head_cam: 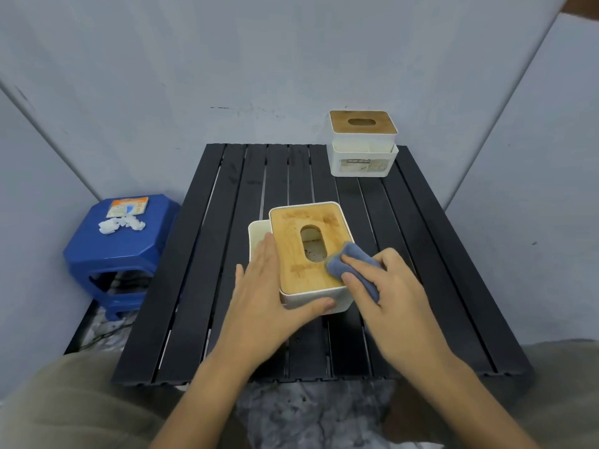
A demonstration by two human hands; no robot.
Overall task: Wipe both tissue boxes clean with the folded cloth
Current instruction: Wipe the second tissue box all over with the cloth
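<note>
A white tissue box (296,251) with a smudged wooden lid and an oval slot stands in the middle of the black slatted table (207,286). My left hand (269,296) holds its left side, fingers straight along the wall and the thumb wrapped across the front. My right hand (385,286) presses a folded blue cloth (343,264) onto the lid's right front corner, with fingers curled over the cloth. A second white tissue box (362,144) with a wooden lid stands at the table's far right corner, untouched.
A blue plastic stool (120,251) stands left of the table, with crumpled white tissues (121,224) and a small packet (128,206) on top. Grey walls close in behind and on both sides. My knees frame the table's near edge.
</note>
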